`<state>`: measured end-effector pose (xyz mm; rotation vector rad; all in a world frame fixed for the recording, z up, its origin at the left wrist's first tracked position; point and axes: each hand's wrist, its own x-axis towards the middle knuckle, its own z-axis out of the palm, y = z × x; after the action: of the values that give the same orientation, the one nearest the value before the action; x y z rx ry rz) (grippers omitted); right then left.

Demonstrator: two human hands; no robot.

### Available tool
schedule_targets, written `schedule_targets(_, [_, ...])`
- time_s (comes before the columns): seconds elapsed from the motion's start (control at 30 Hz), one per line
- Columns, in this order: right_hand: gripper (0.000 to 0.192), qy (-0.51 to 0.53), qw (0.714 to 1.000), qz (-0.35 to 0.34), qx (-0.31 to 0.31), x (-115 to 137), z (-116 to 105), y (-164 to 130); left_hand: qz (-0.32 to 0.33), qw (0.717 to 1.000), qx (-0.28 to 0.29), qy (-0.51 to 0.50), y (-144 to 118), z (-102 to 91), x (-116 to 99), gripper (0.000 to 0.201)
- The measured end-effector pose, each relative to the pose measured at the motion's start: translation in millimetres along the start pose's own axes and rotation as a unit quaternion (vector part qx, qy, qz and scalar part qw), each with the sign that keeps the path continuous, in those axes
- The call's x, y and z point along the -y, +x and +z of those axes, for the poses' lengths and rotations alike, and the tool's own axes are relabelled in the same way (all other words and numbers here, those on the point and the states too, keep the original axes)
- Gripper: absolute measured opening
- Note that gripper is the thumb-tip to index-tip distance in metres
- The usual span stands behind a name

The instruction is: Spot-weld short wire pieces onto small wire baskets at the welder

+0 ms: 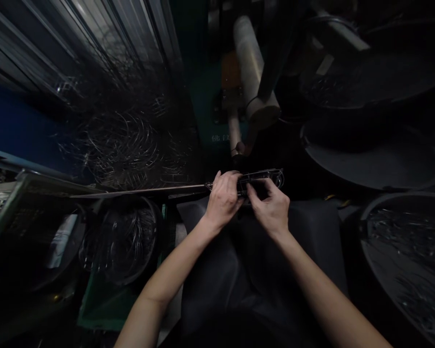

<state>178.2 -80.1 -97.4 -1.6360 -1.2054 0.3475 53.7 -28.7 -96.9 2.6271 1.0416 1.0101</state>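
— What kind of place is this looking like?

— A dim workshop: corrugated metal sheeting [105,43] is rising beyond the hands on the left, with a tangle of thin wire loops [123,140] lying in front of it. Dark round tubs [377,159] are stacking up to the right of the hands, and another tub [406,261] of wire pieces is sitting nearer the body on that side.

— And the hands?

— The left hand [223,200] is closing over one end of a small dark frame piece [261,179], and the right hand [271,210] is pinching it from below with fingertips. The piece is sitting between both hands, above the dark lap cloth [239,270].

— Which step would you say that is?

— Fitting or adjusting something on the piece, I'd judge. It's calling for fine fingertip work; the light is too poor for more detail.

— Anything ahead of them?

— A pale roll [252,67] is standing just beyond the hands.
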Motion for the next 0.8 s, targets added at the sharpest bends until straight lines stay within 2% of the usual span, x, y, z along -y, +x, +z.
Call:
schedule_targets(0.17, [0.017, -0.010, 0.998, -0.055, -0.035, -7.9, 6.4, 11.6, 0.019, 0.999, -0.025, 0.010, 8.1, 7.6, 9.7, 0.046])
schedule_targets(0.3, [0.017, -0.010, 0.996, -0.071, -0.050, -9.9, 9.3, 18.2, 0.026, 0.999, -0.035, 0.012, 14.4, 10.1, 13.8, 0.044])
schedule_targets(0.6, [0.019, -0.012, 0.993, -0.082, -0.081, -8.2, 7.3, 22.7, 0.038, 0.999, -0.038, 0.003, 24.0, 12.3, 12.2, 0.044])
schedule_targets(0.8, [0.020, -0.007, 0.994, -0.080, -0.078, -11.3, 9.2, 26.2, 0.039, 0.999, -0.034, -0.001, 28.0, 14.9, 15.9, 0.044])
